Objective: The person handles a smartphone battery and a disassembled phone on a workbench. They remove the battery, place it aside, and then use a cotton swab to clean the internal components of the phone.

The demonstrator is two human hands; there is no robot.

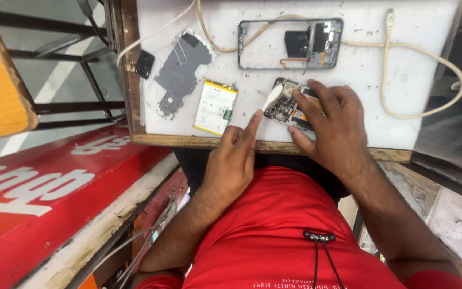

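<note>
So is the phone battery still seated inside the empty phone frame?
No, the battery lies loose on the white board, below and left of the phone frame, apart from it.

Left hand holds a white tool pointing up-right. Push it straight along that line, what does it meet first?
The left hand holds a white tool whose tip already sits at the circuit board under the right hand. It would probably meet the board first, then the right hand's fingertips; depth is unclear.

left hand (235, 155): grips a white brush (271, 98), its tip on the circuit board (291, 107)
right hand (330, 126): fingers spread, pinning the circuit board to the table (359, 69)
phone frame (290, 44): lies above the board
battery (215, 106): left of the board, beside a grey metal plate (182, 72)
</note>
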